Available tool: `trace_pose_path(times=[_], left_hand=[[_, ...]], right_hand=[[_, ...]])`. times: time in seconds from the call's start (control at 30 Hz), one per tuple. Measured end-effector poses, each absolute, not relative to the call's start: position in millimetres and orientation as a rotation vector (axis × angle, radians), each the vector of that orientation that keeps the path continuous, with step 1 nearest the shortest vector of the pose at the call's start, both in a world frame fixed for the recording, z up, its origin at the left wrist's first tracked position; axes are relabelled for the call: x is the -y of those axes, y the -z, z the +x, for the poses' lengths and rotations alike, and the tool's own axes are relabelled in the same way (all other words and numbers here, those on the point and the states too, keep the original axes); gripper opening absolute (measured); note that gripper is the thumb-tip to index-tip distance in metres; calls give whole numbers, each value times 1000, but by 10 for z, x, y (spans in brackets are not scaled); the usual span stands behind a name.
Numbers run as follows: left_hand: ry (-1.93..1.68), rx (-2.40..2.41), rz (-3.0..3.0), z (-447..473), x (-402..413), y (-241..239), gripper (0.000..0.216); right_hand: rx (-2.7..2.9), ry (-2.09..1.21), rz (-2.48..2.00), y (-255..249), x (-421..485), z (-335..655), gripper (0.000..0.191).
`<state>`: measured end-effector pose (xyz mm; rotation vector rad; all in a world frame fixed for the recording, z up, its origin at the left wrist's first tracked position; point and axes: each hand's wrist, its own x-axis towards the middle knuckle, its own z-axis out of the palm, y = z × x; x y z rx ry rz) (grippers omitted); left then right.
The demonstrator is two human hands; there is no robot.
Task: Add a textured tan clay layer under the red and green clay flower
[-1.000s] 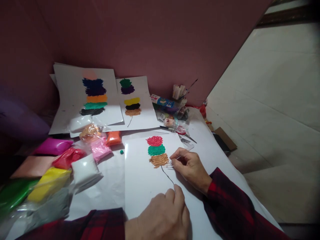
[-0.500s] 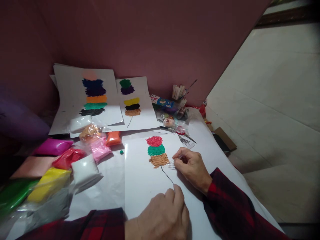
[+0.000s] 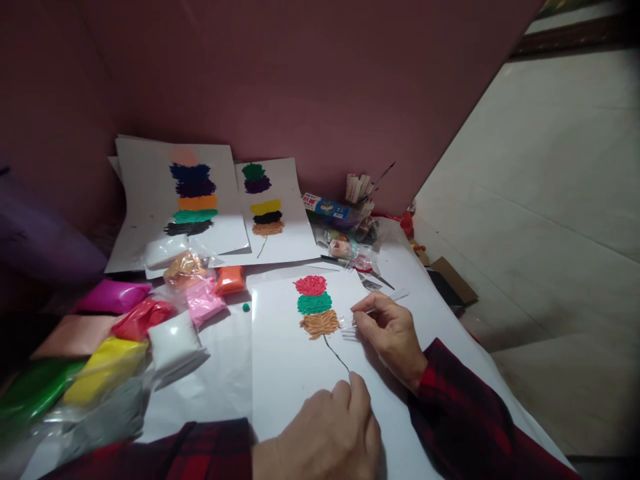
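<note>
On white sheet [image 3: 280, 373] in front of the person, 3 clay patches sit stacked w/ edges meeting: red patch [image 3: 311, 285] at far end, green patch [image 3: 315, 304] in mid, tan patch [image 3: 320, 324] nearest. Thin dark line [image 3: 336, 353] runs from under tan patch down & right twd L hand [image 3: 325, 427].

R hand [image 3: 395, 340] is narrow, thumb & index pinched on clear plastic fork [image 3: 401, 294]. Fork's tines point L, just beside tan patch's R edge; can't tell if they touch clay. Handle sticks out past fingers, up & R. So all 3 patches lie L of R hand, tan one closest, red one farther off.

L hand lies back up over lower part of sheet, index tip at near end of line, well apart from patches, which sit beyond it. Fingers bent; palm hidden, so can't tell if it's wide or narrow, or holds anything.

L of sheet: tiny green ball [image 3: 246, 307], then bagged clay pkts, incl. white pkt [image 3: 174, 341], pink pkt [image 3: 205, 301], orange pkt [image 3: 231, 280] & yellow pkt [image 3: 107, 370]. Metal fork [image 3: 369, 283] lies beyond R hand. At back, 2 sheets w/ coloured bands, L back sheet [image 3: 140, 220] & R back sheet [image 3: 295, 233], lean nr wall [image 3: 280, 73]; blue-and-white box [image 3: 325, 205] is R of them.
</note>
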<state>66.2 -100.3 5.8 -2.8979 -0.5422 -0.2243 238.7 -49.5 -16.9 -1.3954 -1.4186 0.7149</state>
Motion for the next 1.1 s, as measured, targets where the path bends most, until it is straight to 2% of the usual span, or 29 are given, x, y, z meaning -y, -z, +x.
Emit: trace_pose_path(times=[0.33, 0.9, 1.1], left_hand=[[242, 578, -2941, 665, 1009, -74, 17], [408, 572, -2910, 656, 1029, -41, 12], [424, 517, -2877, 663, 1017, -12, 12]], right_hand=[[1665, -611, -1192, 65, 527, 2236, 8], [1724, -439, -1167, 25, 329, 2055, 9], [1729, -499, -1188, 66, 339, 2050, 9]])
